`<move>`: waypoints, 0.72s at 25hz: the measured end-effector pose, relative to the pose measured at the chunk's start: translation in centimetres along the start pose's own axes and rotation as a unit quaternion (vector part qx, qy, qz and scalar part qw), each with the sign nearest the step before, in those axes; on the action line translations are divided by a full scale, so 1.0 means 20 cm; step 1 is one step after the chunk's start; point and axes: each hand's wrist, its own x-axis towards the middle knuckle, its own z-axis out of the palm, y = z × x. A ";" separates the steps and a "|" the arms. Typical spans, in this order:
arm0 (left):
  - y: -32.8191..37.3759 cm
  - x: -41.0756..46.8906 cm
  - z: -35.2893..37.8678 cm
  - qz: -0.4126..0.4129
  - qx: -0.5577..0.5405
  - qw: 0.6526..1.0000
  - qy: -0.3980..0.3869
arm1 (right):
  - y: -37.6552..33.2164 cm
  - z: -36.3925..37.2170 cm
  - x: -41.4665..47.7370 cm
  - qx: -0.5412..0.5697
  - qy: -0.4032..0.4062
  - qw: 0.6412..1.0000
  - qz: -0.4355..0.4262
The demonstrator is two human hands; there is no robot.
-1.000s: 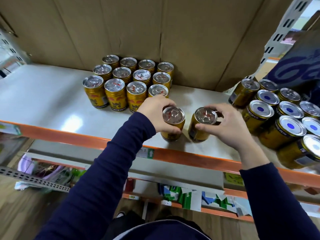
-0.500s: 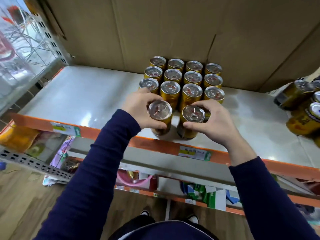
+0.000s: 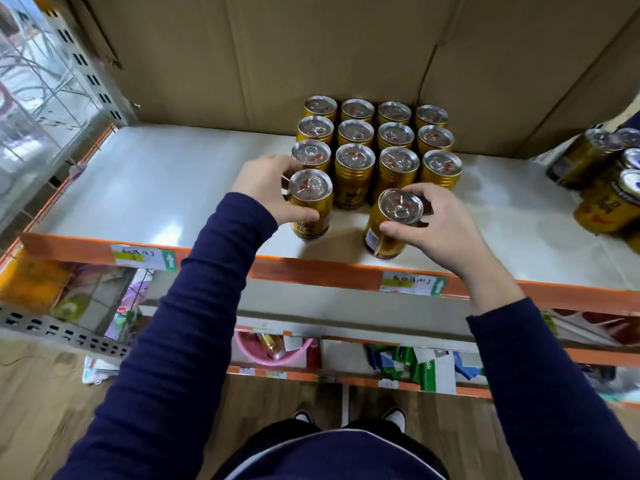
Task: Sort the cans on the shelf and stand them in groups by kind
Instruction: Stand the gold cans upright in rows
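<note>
A block of several gold cans with red-marked lids (image 3: 375,143) stands in rows at the back middle of the grey shelf (image 3: 166,188). My left hand (image 3: 266,188) grips one gold can (image 3: 311,206) standing just in front of the block's left column. My right hand (image 3: 426,220) grips another gold can (image 3: 391,225) by its top, a little nearer the shelf's orange front edge and apart from the block. A second group of gold cans with blue-marked lids (image 3: 609,188) sits at the far right.
Cardboard (image 3: 311,46) lines the back of the shelf. An orange front rail (image 3: 311,271) carries paper labels. A perforated metal upright (image 3: 86,71) stands at the left. Lower shelves hold a pink bucket (image 3: 273,348) and green-and-white packs (image 3: 419,365).
Both hands carried their cans leftward to the red-lidded block. The two cans, side by side before, now stand apart, the left one up against the block's front row.
</note>
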 end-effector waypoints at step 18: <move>-0.10 -0.08 0.05 -0.001 -0.118 0.993 -0.013 | -0.05 0.06 -0.05 -0.010 0.064 0.998 0.013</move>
